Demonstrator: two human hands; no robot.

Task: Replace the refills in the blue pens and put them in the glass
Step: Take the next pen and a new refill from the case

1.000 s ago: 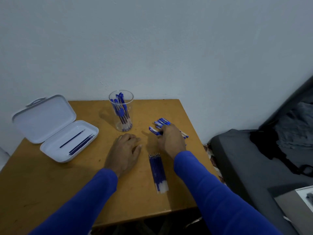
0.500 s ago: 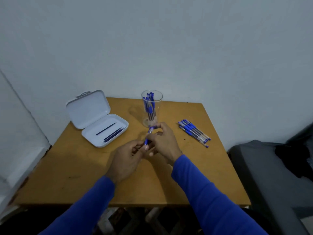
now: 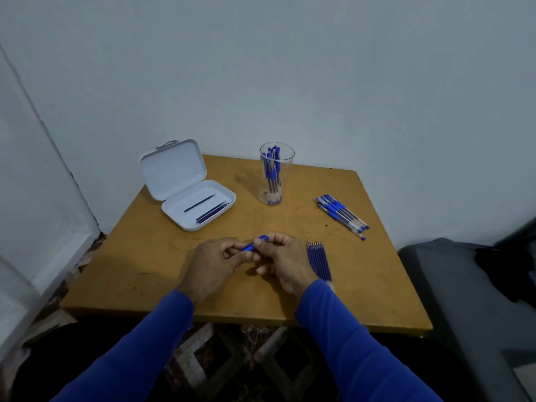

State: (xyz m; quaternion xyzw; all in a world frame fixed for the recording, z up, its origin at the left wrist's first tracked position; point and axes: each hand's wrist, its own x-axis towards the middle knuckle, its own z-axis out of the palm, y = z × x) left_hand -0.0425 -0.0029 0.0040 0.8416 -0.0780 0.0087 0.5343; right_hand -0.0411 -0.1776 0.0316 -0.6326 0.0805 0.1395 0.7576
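Both my hands hold one blue pen [image 3: 255,243] above the middle of the wooden table [image 3: 145,274]. My left hand [image 3: 216,266] grips its lower end and my right hand [image 3: 282,261] pinches its upper end; most of the pen is hidden by fingers. A clear glass [image 3: 275,174] with several blue pens stands at the back. Several more blue pens [image 3: 342,214] lie in a row at the right. A bundle of blue refills [image 3: 319,259] lies just right of my right hand.
An open white case [image 3: 185,184] with a few dark refills inside sits at the back left. A grey seat with dark cloth [image 3: 478,285] stands right of the table. White walls close in the back and left.
My right hand took a pen from the row at the right and brought it to the table's middle, where my left hand joined it. My head view pulled back and turned left.
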